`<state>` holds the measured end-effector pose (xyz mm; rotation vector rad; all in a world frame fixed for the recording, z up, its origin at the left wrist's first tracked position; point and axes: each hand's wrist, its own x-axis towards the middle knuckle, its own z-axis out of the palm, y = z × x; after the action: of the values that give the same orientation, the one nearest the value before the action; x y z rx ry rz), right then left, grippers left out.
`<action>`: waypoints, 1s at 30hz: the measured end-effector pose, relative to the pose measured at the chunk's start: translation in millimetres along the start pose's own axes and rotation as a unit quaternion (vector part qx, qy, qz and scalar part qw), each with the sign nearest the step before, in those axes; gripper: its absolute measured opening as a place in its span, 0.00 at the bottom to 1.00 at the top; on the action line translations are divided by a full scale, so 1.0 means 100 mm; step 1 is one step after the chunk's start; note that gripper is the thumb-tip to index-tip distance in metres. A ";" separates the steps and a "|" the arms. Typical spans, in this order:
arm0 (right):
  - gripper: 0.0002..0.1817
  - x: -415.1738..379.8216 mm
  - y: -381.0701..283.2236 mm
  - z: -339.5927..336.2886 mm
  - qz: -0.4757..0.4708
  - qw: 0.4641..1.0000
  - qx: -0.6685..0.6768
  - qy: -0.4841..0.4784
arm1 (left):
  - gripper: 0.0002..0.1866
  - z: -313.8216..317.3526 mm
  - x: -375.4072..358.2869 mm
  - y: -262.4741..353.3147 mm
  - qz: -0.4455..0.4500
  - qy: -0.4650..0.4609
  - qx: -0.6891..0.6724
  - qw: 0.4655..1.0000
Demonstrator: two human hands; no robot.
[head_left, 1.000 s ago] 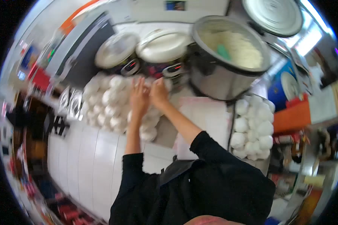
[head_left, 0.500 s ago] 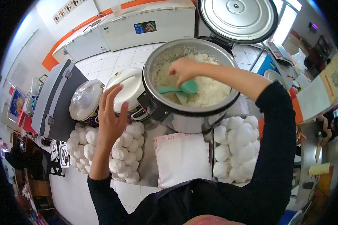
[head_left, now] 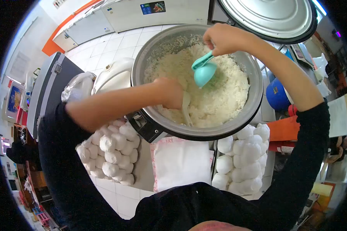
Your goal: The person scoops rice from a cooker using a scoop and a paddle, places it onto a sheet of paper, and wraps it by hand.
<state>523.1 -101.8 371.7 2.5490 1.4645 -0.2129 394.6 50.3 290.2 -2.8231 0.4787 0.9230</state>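
A large rice cooker point(head_left: 255, 92) stands open in front of me, full of white rice point(head_left: 229, 90). Above the rice, my right hand point(head_left: 224, 39) grips the handle of a turquoise scoop point(head_left: 205, 75), its rounded bowl hanging downward. My left hand point(head_left: 169, 93) is over the left half of the pot, closed around a pale rice paddle point(head_left: 186, 108). The paddle's lower end touches the rice near the front wall. Motion blurs the left fingers a little, and the back of that hand hides part of the paddle.
The cooker's raised lid point(head_left: 272, 17) is at the back right. White wrapped balls point(head_left: 113, 150) are piled front left, more white balls point(head_left: 243, 161) front right. Between them lies a stack of white paper sheets point(head_left: 183, 161). A white cooker point(head_left: 113, 77) and grey box point(head_left: 50, 88) stand left.
My left hand has come from beside the pot into it and now holds the paddle. My right hand has lifted the turquoise scoop off the rice. The view has shifted.
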 end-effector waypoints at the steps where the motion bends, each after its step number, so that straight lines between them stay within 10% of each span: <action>1: 0.15 -0.05 0.00 0.01 0.050 0.996 -0.037 -0.057 | 0.21 0.09 0.26 -0.05 0.045 -0.075 0.017 0.996; 7: 0.14 -0.17 -0.14 0.30 0.056 0.992 -0.112 -0.021 | 0.13 0.18 0.80 -0.01 -0.123 -0.232 -0.248 0.932; 17: 0.11 -0.12 0.08 0.45 0.032 0.976 -0.205 0.066 | 0.17 0.23 0.88 -0.12 -0.052 -0.106 -0.028 0.993; 22: 0.07 -0.15 0.07 0.25 0.080 0.952 -0.288 0.068 | 0.18 0.28 1.05 -0.16 -0.137 -0.274 -0.230 0.924; 25: 0.07 -0.21 0.06 0.22 0.094 0.954 -0.276 0.063 | 0.17 0.40 0.91 -0.22 -0.196 -0.161 -0.487 0.836; 30: 0.04 -0.01 0.24 0.56 0.004 0.928 -0.313 0.201 | 0.13 0.24 0.77 -0.34 -0.066 -0.067 -0.418 0.904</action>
<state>541.3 -127.7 320.1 2.1271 1.3475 0.7071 451.7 68.0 226.3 -3.3970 -0.1978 1.5786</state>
